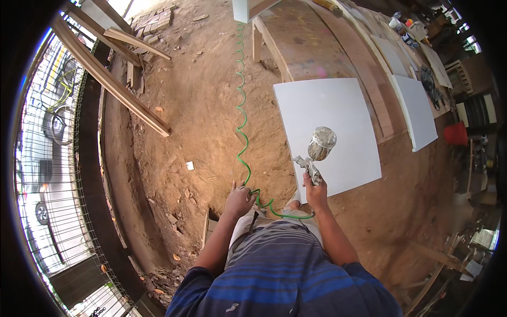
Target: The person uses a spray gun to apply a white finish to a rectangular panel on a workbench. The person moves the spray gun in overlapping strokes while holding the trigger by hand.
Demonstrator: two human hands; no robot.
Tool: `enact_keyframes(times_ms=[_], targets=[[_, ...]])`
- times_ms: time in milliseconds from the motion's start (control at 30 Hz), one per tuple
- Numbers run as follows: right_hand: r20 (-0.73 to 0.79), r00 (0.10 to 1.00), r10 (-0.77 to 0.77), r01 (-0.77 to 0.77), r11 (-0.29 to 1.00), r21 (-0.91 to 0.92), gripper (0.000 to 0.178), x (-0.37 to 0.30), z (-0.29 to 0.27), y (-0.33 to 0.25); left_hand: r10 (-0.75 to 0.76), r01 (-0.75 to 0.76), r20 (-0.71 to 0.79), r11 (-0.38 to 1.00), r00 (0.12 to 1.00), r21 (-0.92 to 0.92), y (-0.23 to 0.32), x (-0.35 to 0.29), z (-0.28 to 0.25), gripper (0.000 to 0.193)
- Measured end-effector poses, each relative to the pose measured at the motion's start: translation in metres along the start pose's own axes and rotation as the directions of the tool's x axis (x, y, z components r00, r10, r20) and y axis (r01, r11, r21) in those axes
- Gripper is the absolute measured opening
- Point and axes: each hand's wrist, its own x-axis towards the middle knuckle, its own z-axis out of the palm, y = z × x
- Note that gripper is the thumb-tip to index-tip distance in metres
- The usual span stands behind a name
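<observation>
My right hand (pixel 315 194) is closed round the handle of a spray gun (pixel 309 166), whose paint-smeared cup (pixel 322 138) sits on top. Behind the gun lies a white panel (pixel 338 105), flat on the end of a long table. My left hand (pixel 241 201) is closed on a coiled green air hose (pixel 247 164) in front of my waist. From there the hose loops past my front to below my right hand, and its other end runs away along the ground toward the far side.
A stained wooden table (pixel 311 39) stretches to the far right. Another white panel (pixel 414 113) lies to its right, with a red bucket (pixel 456 134) beyond. Wooden planks (pixel 113 79) lean at the left, near a wire fence (pixel 53 174). Bricks (pixel 157 22) are stacked at the far left.
</observation>
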Motion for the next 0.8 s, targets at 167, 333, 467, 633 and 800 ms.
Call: enact_keyframes(times_ms=[167, 333, 467, 633, 800], targets=[[-0.088, 0.995, -0.047, 0.033, 0.988, -0.151, 0.033, 0.019, -0.032, 0.01, -0.015, 0.014, 0.041, 1.0, 0.999, 0.026, 0.019, 0.006, 0.011, 0.038], [-0.206, 0.964, -0.17, 0.139, 0.978, -0.157, 0.036, 0.058, -0.082, 0.028, 0.051, -0.051, -0.03, 0.998, 0.998, 0.029, 0.049, 0.011, 0.027, 0.037], [-0.343, 0.932, -0.117, 0.058, 0.982, -0.178, 0.037, 0.097, -0.131, 0.057, 0.071, -0.071, -0.059, 0.997, 0.996, 0.012, 0.084, 0.018, 0.033, 0.036], [-0.488, 0.865, -0.114, 0.026, 0.983, -0.183, 0.039, 0.14, -0.187, 0.078, 0.031, -0.031, -0.04, 1.0, 0.999, -0.004, 0.116, 0.027, 0.048, 0.036], [-0.602, 0.798, 0.027, -0.102, 0.991, -0.091, 0.044, 0.156, -0.219, 0.083, 0.077, -0.079, -0.086, 0.997, 0.993, -0.016, 0.127, 0.031, 0.065, 0.036]])
